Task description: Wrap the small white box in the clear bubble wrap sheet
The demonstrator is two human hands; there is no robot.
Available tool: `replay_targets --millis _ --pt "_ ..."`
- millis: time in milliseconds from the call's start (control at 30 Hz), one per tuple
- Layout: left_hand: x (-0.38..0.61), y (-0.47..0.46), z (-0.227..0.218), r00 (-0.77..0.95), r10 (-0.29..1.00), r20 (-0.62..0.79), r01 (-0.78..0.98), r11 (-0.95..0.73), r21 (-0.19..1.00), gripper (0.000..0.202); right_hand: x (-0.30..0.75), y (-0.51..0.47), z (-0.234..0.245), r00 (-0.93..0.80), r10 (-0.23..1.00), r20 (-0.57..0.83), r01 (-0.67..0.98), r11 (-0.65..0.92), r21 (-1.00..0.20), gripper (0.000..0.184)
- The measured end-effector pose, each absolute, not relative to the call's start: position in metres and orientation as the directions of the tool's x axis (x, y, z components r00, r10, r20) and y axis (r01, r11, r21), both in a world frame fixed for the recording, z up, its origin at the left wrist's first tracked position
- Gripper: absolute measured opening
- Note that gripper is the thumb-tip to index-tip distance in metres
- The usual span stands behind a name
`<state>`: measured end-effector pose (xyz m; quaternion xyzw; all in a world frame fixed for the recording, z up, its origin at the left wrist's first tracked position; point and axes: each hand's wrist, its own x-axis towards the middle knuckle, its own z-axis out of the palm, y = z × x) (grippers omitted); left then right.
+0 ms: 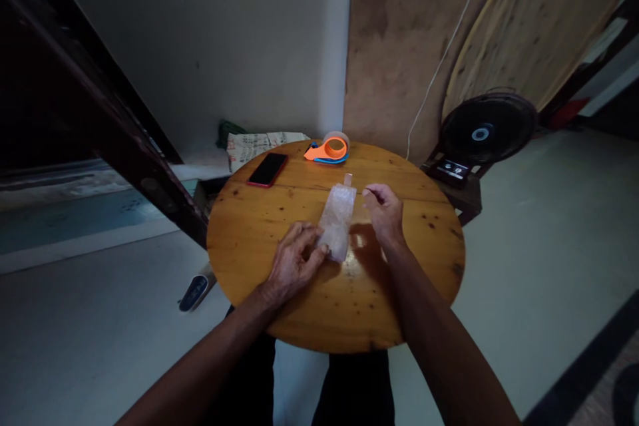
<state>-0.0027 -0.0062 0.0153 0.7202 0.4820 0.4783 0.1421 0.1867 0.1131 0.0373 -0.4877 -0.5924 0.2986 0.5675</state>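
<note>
Bubble-wrap bundle [338, 221] lies rolled; our left hand [294, 263] grips its near end, right hand [384, 212] curled closed beside it; sealing seems left.

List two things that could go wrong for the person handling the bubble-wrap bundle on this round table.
1. Only the left hand pins the bubble-wrap bundle, at its near end. The right hand looks clear of it, so the far end might spring open.
2. The phone lies close to the far rim of the table. A careless reach for the tape dispenser beside it could nudge it off.
</note>
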Motion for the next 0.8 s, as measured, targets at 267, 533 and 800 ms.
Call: replay_targets --millis 267,533,800 --pt "-0.002 -0.003 0.016 0.211 0.845 0.491 0.615 -0.506 0.605 0.042 0.177 0.088 0.047 -0.344 0.889 0.302 0.521 0.448 -0.727 0.038" --pt "0.001 0.000 0.011 -0.004 0.850 0.526 0.515 -0.449 0.730 0.010 0.184 0.094 0.049 -0.160 0.946 0.281 0.729 0.305 -0.613 0.031" --pt "-0.011 0.015 0.005 -0.437 0.863 0.253 0.112 -0.227 0.967 0.020 0.193 0.103 0.045 -0.010 0.940 0.341 0.758 0.230 -0.610 0.035"
